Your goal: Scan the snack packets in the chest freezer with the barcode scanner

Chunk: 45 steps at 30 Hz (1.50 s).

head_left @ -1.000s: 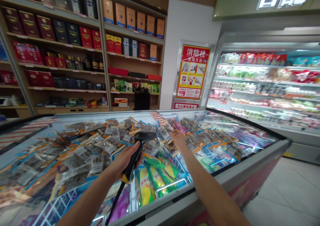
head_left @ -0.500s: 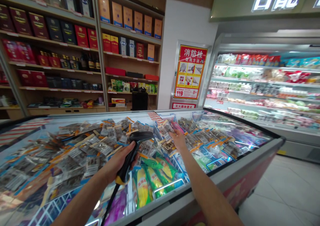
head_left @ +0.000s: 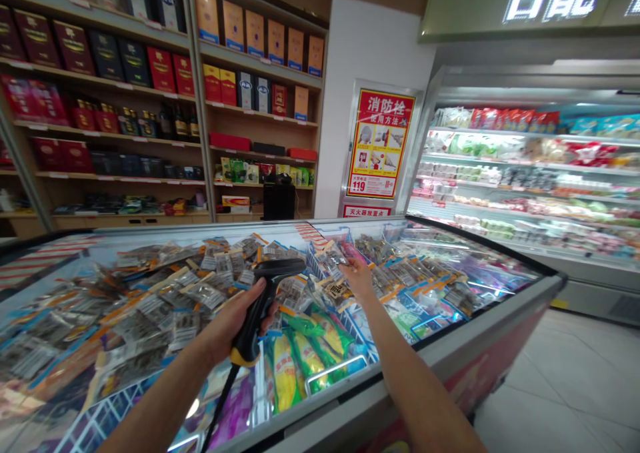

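My left hand (head_left: 239,323) is wrapped round the handle of a black and yellow barcode scanner (head_left: 257,309), its head pointing right and its cord running down toward me. To the right, my right hand (head_left: 357,278) pinches the edge of a small clear snack packet (head_left: 332,258) with a printed label. Another packet (head_left: 335,289) with large dark lettering lies just below that hand. Many similar packets (head_left: 205,289) are heaped on the glass top of the chest freezer (head_left: 350,399), left of the scanner and right of my right hand. Bagged corn cobs (head_left: 307,359) show in the freezer below.
Shelves of boxed bottles (head_left: 255,33) stand behind on the left. A red fire-hydrant poster (head_left: 381,145) hangs on the wall. At the right is an open refrigerated display (head_left: 530,173). White wire baskets (head_left: 107,416) divide the freezer; tiled floor (head_left: 560,379) lies right.
My left hand and the scanner have shifted very slightly up and to the left. My right hand stays almost in place, still pinching the packet.
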Available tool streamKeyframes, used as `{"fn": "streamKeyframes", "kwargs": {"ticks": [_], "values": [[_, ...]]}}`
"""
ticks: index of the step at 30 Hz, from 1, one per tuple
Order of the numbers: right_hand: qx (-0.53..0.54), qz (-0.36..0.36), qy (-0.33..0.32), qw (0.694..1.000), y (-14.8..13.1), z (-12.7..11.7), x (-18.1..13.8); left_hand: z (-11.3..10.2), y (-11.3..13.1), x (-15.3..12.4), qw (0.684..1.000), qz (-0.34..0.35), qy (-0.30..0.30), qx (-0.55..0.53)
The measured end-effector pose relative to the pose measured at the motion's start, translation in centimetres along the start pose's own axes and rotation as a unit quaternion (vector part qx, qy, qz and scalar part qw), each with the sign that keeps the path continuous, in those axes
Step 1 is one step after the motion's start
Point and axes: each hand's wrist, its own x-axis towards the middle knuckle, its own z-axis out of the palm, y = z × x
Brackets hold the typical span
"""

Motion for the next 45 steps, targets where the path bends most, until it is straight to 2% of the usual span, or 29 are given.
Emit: {"fn": "streamKeyframes", "kwargs": {"ticks": [6, 11, 15, 18, 20, 22, 25, 28, 30, 32, 34, 35, 37, 39, 42, 45], "values": [[0.014, 0.013, -0.007, 1.0, -0.1, 0.2, -0.1, 0.0, -0.1, 0.0, 1.0, -0.01, -0.014, -0.005], [0.014, -0.009, -0.013, 1.0, 0.0, 0.4, -0.3, 0.1, -0.1, -0.1, 0.999, -0.017, -0.026, -0.012], [-0.013, -0.013, 0.031, 0.999, 0.4, -0.5, 0.3, 0.1, -0.1, 0.1, 1.0, -0.007, -0.007, -0.003], [-0.061, -0.024, 0.118, 0.991, 0.8, -3.1, 1.7, 0.1, -0.1, 0.2, 1.0, -0.004, 0.021, 0.015], [-0.118, -0.031, 0.181, 0.976, 0.9, -5.7, 2.7, 0.2, 0.0, 0.2, 0.999, -0.004, 0.028, 0.032], [-0.2, -0.025, 0.216, 0.955, 0.8, -8.5, 3.5, 0.2, 0.0, 0.1, 0.999, -0.004, 0.029, 0.044], [-0.337, 0.002, 0.197, 0.921, 0.6, -11.7, 3.7, 0.0, -0.2, 0.3, 0.998, 0.002, 0.026, 0.051], [-0.438, 0.049, 0.156, 0.884, 0.4, -13.0, 3.0, -0.3, -0.3, 0.5, 0.998, 0.001, 0.025, 0.054], [-0.486, 0.056, 0.165, 0.856, 0.1, -12.8, 2.3, -0.3, -0.3, 0.5, 0.998, -0.001, 0.029, 0.058], [-0.515, 0.024, 0.192, 0.835, -0.5, -11.8, 1.5, -0.1, -0.2, 0.4, 0.997, -0.007, 0.035, 0.065], [-0.521, -0.017, 0.183, 0.833, -1.3, -10.2, 0.8, 0.1, 0.0, 0.3, 0.997, -0.014, 0.041, 0.071], [-0.517, -0.031, 0.151, 0.842, -1.7, -9.2, 0.3, 0.1, 0.0, 0.3, 0.996, -0.016, 0.044, 0.073], [-0.497, -0.045, 0.037, 0.866, -2.5, -6.9, -0.8, 0.2, 0.0, 0.2, 0.996, -0.017, 0.042, 0.077], [-0.476, -0.065, -0.069, 0.874, -2.9, -4.5, -2.1, 0.2, -0.1, 0.1, 0.996, -0.013, 0.041, 0.083], [-0.495, -0.109, -0.133, 0.852, -3.1, -1.6, -4.0, 0.4, -0.2, 0.0, 0.996, -0.006, 0.04, 0.086], [-0.533, -0.123, -0.166, 0.82, -3.0, -0.4, -4.8, 0.5, -0.1, 0.0, 0.996, -0.006, 0.041, 0.084]]}}
